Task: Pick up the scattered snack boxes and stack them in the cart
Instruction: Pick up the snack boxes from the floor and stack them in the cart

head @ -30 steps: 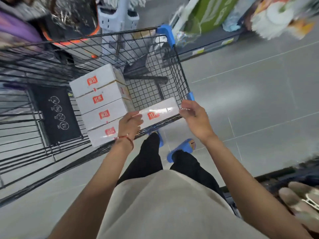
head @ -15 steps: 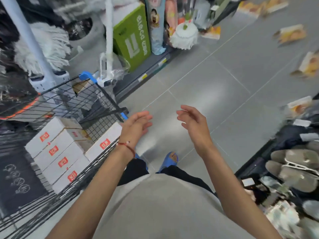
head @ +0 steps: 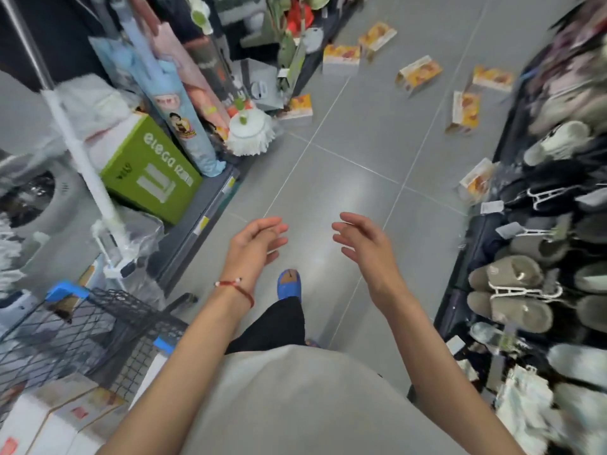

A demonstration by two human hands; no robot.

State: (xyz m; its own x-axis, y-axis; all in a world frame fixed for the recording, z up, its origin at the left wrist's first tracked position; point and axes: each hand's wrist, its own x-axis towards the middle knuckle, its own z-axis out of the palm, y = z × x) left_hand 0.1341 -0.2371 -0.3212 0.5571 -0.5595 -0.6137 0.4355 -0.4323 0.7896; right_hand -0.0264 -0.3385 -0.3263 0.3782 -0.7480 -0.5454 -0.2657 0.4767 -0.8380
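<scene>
Head view: your left hand [head: 256,244] and right hand [head: 364,244] are both empty, fingers loose. Cart [head: 98,320] sits near left with stacked boxes [head: 56,418] inside. Snack boxes [head: 418,73] lie scattered on the far floor [head: 328,178]. Looks like you're between picks. Next, walk to the nearest box [head: 476,183] at right and grab it.

White lettering "elega" on the green box [head: 131,156]. Red labels on the white boxes [head: 49,418] in the cart [head: 82,326]: too blurred to read.
</scene>
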